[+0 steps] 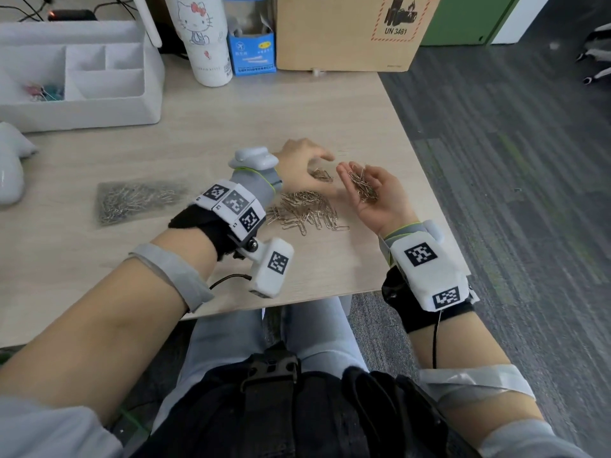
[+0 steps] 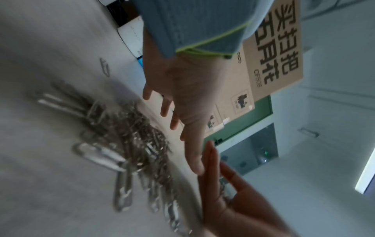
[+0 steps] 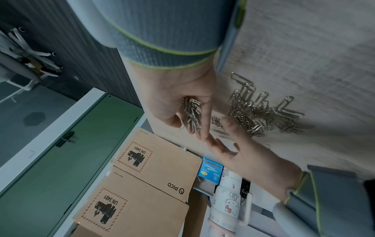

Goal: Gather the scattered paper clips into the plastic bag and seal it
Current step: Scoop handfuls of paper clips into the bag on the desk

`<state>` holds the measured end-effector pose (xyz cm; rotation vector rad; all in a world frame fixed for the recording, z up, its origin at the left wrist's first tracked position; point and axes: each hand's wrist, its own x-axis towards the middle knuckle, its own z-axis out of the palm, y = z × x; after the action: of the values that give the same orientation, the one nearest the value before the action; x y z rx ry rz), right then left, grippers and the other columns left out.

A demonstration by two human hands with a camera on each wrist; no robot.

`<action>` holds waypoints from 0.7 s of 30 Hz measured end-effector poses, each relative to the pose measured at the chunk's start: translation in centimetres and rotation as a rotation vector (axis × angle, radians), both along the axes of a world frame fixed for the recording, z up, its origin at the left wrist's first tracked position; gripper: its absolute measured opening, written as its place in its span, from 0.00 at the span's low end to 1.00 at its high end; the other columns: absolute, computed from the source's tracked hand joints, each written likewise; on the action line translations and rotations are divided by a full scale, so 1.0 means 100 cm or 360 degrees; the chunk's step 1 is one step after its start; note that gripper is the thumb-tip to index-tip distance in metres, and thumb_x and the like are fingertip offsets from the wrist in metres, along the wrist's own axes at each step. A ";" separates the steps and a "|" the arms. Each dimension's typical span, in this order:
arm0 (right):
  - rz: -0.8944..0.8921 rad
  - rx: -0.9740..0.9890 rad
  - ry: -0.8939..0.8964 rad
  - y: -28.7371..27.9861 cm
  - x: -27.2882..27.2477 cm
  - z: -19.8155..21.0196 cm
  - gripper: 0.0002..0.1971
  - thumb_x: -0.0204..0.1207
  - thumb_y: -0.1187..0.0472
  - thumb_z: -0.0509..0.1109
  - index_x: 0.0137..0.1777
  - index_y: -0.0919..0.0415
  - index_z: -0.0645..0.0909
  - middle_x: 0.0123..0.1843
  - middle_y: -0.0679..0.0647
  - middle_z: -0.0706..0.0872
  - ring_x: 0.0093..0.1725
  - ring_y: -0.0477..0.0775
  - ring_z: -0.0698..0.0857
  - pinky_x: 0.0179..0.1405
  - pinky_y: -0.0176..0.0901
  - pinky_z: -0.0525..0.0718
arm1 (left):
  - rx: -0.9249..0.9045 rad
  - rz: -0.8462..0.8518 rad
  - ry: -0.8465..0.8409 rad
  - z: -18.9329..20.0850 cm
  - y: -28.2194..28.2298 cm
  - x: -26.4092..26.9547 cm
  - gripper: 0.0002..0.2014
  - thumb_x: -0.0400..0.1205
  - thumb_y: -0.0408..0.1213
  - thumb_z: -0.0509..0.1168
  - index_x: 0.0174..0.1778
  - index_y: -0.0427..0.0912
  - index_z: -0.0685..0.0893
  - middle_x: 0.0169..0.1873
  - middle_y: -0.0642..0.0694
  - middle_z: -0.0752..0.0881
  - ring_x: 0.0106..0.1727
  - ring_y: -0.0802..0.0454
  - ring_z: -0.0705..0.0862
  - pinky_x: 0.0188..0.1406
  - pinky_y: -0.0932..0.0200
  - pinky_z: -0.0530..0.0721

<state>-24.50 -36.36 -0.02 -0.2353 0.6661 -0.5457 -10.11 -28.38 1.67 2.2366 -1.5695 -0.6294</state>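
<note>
the right hand (image 1: 373, 196) is turned palm up and cupped, with a small bunch of paper clips (image 1: 363, 186) lying in it. the left hand (image 1: 304, 166) is just beside it, palm down over the bench (image 1: 215, 133), fingers loosely curled above a few clips (image 1: 322, 175) — i cannot tell if it pinches any. the fingertips of the two hands almost touch.

the big pile of loose clips (image 1: 305, 211) lies on the bench just in front of both hands, closer to the body. the plastic bag (image 1: 139, 200) lies flat on the bench, away to the left, well apart from the pile. its long side runs left to right. the left hand is the nearer one to it, so the clips in the right hand would have to go left across the pile to get there.

the bag is clear and already has many silver clips inside, spread thin. which side its mouth is on is too hard to see.
</note>
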 end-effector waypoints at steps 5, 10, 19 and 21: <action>-0.0146 -0.0030 0.0056 0.001 -0.006 -0.001 0.10 0.79 0.64 0.65 0.40 0.72 0.79 0.40 0.63 0.85 0.43 0.61 0.88 0.41 0.44 0.90 | 0.0163 -0.0073 -0.0319 -0.021 0.002 -0.020 0.53 0.45 0.77 0.64 0.68 0.57 0.70 0.66 0.51 0.70 0.68 0.47 0.66 0.62 0.48 0.64; -0.0149 -0.0025 0.0107 0.006 -0.005 0.000 0.10 0.77 0.64 0.67 0.36 0.69 0.78 0.37 0.60 0.84 0.33 0.57 0.90 0.35 0.40 0.90 | 0.0036 -0.0070 -0.0248 -0.023 0.007 -0.018 0.35 0.55 0.68 0.71 0.54 0.52 0.78 0.59 0.47 0.75 0.63 0.46 0.69 0.59 0.50 0.68; -0.0100 -0.0002 0.0079 0.014 0.002 0.002 0.08 0.78 0.70 0.63 0.38 0.71 0.78 0.32 0.65 0.88 0.33 0.62 0.90 0.37 0.44 0.91 | -0.0056 -0.0090 0.0056 -0.012 0.025 0.008 0.23 0.60 0.55 0.76 0.47 0.49 0.86 0.45 0.49 0.80 0.54 0.47 0.80 0.56 0.50 0.78; -0.0066 -0.0021 0.0069 0.016 0.005 0.002 0.08 0.78 0.71 0.62 0.39 0.72 0.78 0.34 0.67 0.88 0.38 0.64 0.89 0.41 0.46 0.90 | 0.0046 -0.0109 -0.0112 -0.007 0.032 0.010 0.34 0.55 0.61 0.77 0.58 0.56 0.81 0.58 0.50 0.79 0.62 0.48 0.74 0.63 0.46 0.74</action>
<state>-24.01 -34.74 0.18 -0.2467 0.7110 -0.5859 -9.07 -25.17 0.99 2.2573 -1.6876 -0.6019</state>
